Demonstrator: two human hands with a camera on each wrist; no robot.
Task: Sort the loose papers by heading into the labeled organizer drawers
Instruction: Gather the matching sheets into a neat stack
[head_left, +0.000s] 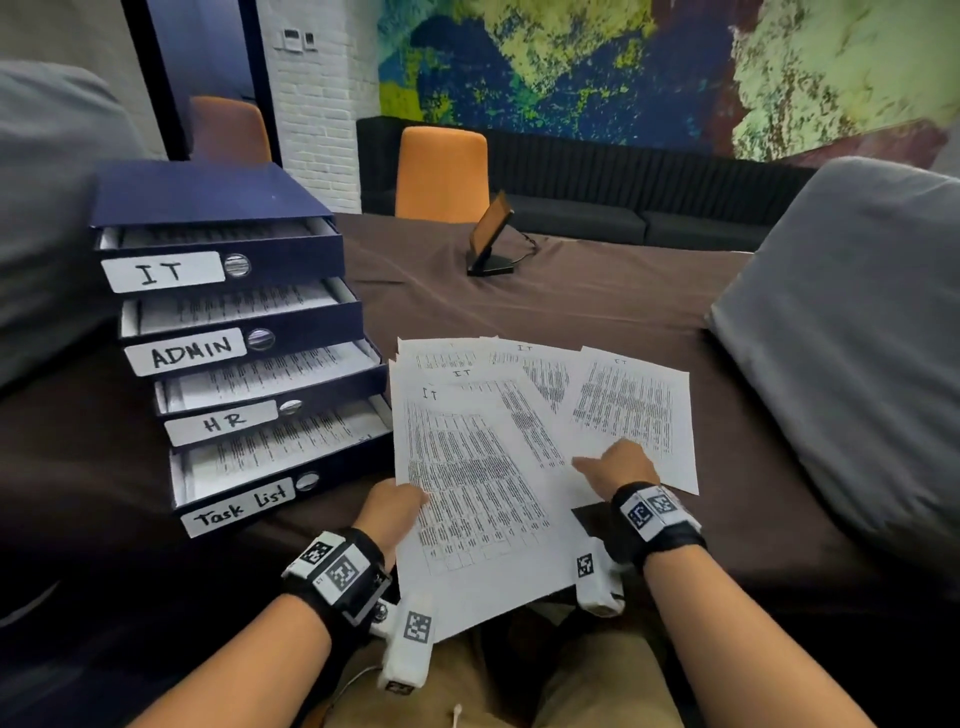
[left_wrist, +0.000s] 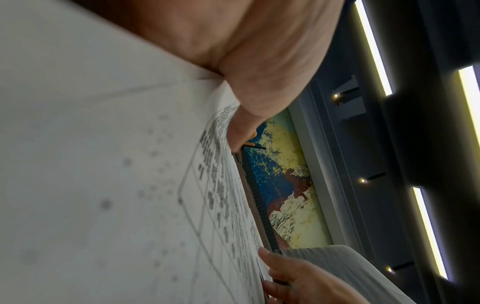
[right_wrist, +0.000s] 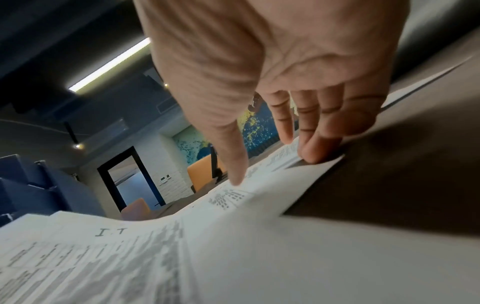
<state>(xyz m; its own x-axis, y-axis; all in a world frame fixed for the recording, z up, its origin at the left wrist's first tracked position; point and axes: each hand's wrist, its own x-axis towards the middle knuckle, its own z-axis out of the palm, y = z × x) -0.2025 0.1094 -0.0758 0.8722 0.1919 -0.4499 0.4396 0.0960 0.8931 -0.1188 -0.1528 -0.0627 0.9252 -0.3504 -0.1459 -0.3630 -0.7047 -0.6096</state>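
At nine o'clock on the brown-clothed table (head_left: 597, 306) stands a dark blue organizer (head_left: 208, 195) with four drawers, all pulled partly out and stepped toward the viewer. From the top they are the IT drawer (head_left: 291, 254), the ADMIN drawer (head_left: 311, 317), the HR drawer (head_left: 332, 384) and the Task List drawer (head_left: 343, 460). Each already holds printed sheets.

At about seven o'clock the left hand (head_left: 392, 512) grips the near left edge of the front paper (head_left: 478, 483), thumb on top and fingers hidden beneath; the left wrist view shows the thumb (left_wrist: 241, 125) pressed on the printed face. This sheet is headed IT and lies lifted slightly, overlapping the rest of the loose papers (head_left: 524, 374), which fan out across the cloth from the centre toward three o'clock, just beside the lower drawers. The headings that can be read all say IT.

At about four o'clock the right hand (head_left: 621, 467) rests on the rightmost paper (head_left: 631, 400). Its fingers (right_wrist: 317, 148) are fairly straight and press down at the sheet's near edge, holding nothing.

At twelve o'clock, well apart from the papers, a small tilted screen (head_left: 491, 234) stands on the cloth, with an orange chair (head_left: 441, 171) behind it. A grey cushion (head_left: 852, 332) lies at three o'clock.
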